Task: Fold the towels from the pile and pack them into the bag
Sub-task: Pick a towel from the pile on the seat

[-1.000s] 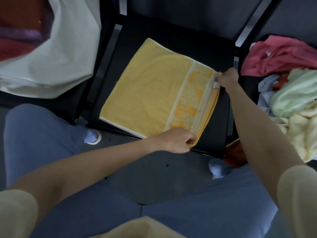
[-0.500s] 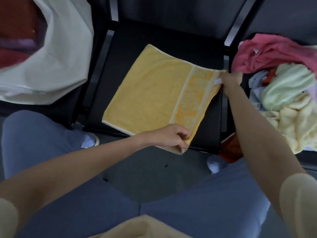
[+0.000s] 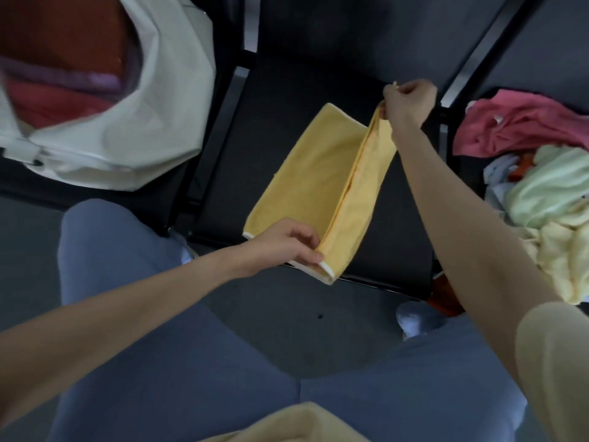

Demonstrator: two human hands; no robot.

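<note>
surface (image 3: pixel 398 218): black seat in the middle of a row of dark seats, it's what the towel is being folded on. Another seat sits on each side of it.

bag (image 3: pixel 153 116): big white one on the seat to the left, mouth open toward the camera. Folded stuff inside already, looks like a rust-red layer, a purple one and a pinkish-red one. Well apart from both hands.

pile (image 3: pixel 541 193): heaped on the seat to the right, all crumpled. Pink towel at the far end, pale green in the middle, pale yellow nearest, with bits of light blue and orange poking out between them. Right forearm passes just beside it.

yellow towel (image 3: pixel 312 173): on the middle seat, stretched between the two hands. The left part lies flat on the seat, the right edge is lifted up so that flap stands up like a wall along the fold. White trim shows at the near corner, which hangs a bit past the seat's front edge.

right hand (image 3: pixel 409 102): at the far end of the towel, raised off the seat, fingers curled tight and pinching the top corner of the lifted edge.

left hand (image 3: pixel 287 242): at the near end, thumb and fingers pinching the near corner right by the white trim.

legs (image 3: pixel 165 362): blue trousers at the bottom, knees pointing at the seat.
</note>
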